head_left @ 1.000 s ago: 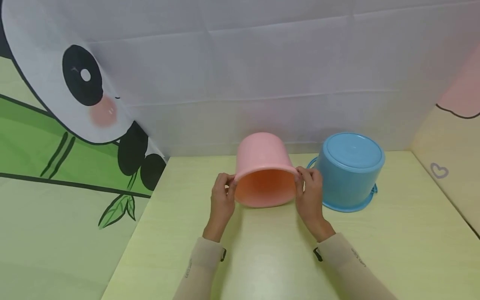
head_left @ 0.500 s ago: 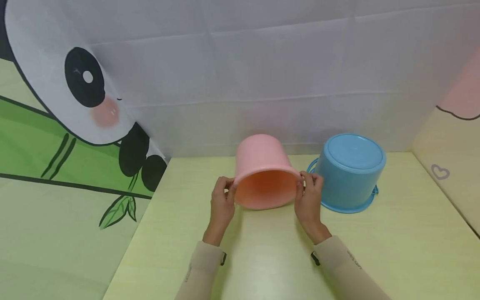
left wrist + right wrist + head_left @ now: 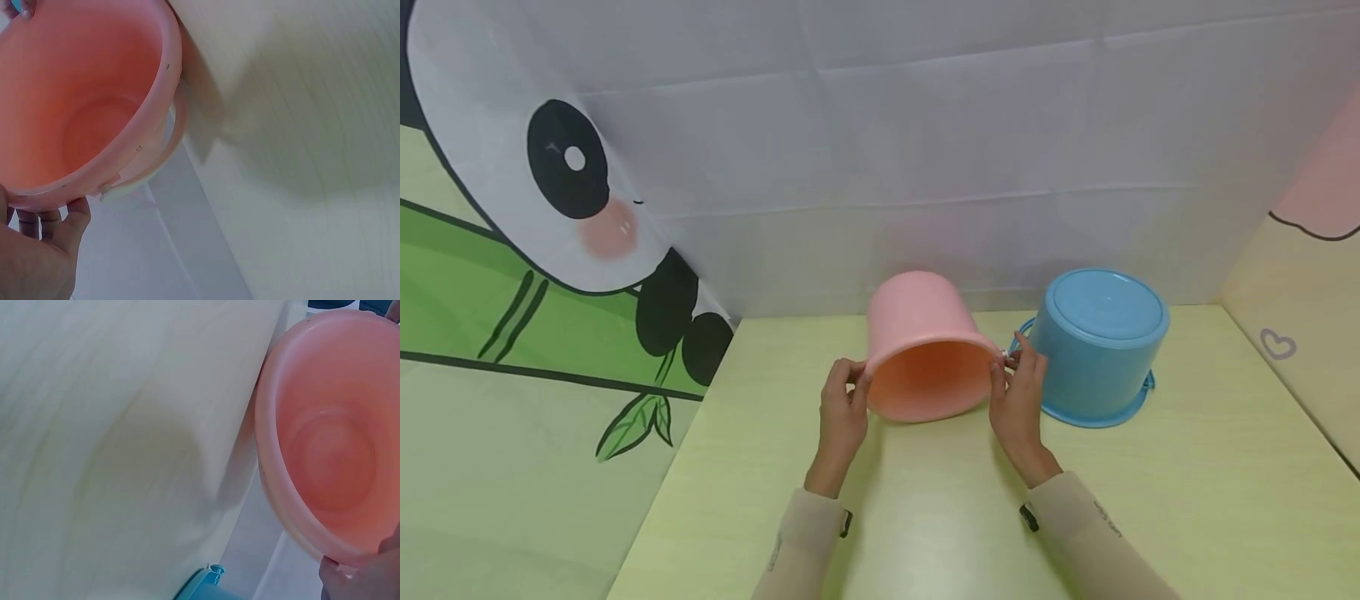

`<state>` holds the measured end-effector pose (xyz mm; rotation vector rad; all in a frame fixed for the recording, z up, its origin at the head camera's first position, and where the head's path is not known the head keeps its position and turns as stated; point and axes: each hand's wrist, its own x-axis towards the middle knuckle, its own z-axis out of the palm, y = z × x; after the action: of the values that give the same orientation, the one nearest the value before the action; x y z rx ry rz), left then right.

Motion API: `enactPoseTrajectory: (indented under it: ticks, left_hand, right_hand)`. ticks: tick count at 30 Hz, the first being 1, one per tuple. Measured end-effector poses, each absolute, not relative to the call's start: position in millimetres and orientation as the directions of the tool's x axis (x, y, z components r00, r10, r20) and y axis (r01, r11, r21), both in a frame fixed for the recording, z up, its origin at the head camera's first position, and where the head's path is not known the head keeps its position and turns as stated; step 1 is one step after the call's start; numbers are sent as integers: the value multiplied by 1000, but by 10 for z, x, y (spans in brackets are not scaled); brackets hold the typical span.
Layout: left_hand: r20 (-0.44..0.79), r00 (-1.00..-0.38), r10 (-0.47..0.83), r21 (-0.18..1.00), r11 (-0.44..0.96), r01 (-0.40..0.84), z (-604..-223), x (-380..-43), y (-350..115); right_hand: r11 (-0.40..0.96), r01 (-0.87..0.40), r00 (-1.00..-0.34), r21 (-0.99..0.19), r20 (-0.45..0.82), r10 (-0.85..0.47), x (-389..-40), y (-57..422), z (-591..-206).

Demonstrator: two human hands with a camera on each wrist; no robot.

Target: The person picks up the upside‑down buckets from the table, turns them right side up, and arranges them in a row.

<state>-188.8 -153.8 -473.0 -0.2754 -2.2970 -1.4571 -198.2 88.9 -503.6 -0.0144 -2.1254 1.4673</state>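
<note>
A pink bucket (image 3: 921, 304) lies tipped toward me near the back of the table, its mouth and orange-tinted inside facing forward. My left hand (image 3: 842, 412) pinches the rim on the left side, thumb and fingers on either side of it. On the opposite side my right hand (image 3: 1018, 408) pinches the rim, with its index finger lifted away. The left wrist view shows the pink bucket's pale handle (image 3: 153, 165) hanging beneath the rim. Just right of my right hand stands a blue bucket (image 3: 1101, 367), upside down.
The blue bucket's handle (image 3: 1148, 381) sticks out at its side. A white cloth (image 3: 925, 142) hangs behind the pale yellow table (image 3: 917, 517). A printed panda panel (image 3: 535, 333) borders the left, and a cream panel (image 3: 1292, 308) the right.
My right hand's index finger has lifted from the rim, and a small whitish piece shows beside it. Both hands and the pink bucket have shifted only slightly.
</note>
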Motion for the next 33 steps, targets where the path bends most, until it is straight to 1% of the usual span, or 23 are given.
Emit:
enactPoseTrajectory:
  ticks: [4,10,12,14,17,20,27,33]
  left_hand:
    - [431,-901,-52,826,424,371,-4738,-1877,-1524]
    - [440,-896,-55,824,421,379,-4754,-1870,-1508]
    - [443,-895,-60,823,424,379,-4759,-1870,-1505]
    - [444,-894,-67,822,428,376,-4764,-1868,-1503]
    - [443,-893,-76,823,430,371,-4769,-1864,-1500]
    - [440,-894,-79,825,429,368,-4771,-1861,-1498]
    - [441,-894,-81,827,424,370,-4775,-1856,-1506]
    - [438,-896,-77,832,411,371,-4781,-1854,-1524]
  right_hand:
    - [397,-252,-865,-882,389,317,-2004,903,-5013]
    - [282,-233,-882,-931,324,343,-2056,948,-5039]
    - [286,-223,-881,-932,319,351,-2071,966,-5070]
    - [319,-204,-883,-926,314,348,-2085,988,-5101]
    - [367,-192,-894,-910,317,317,-2101,1028,-5142]
    - [358,-191,-916,-914,297,270,-2116,1071,-5160]
    - [257,-211,-950,-943,259,171,-2119,1139,-5191]
    - [155,-182,-975,-971,198,97,-2089,1191,-5207]
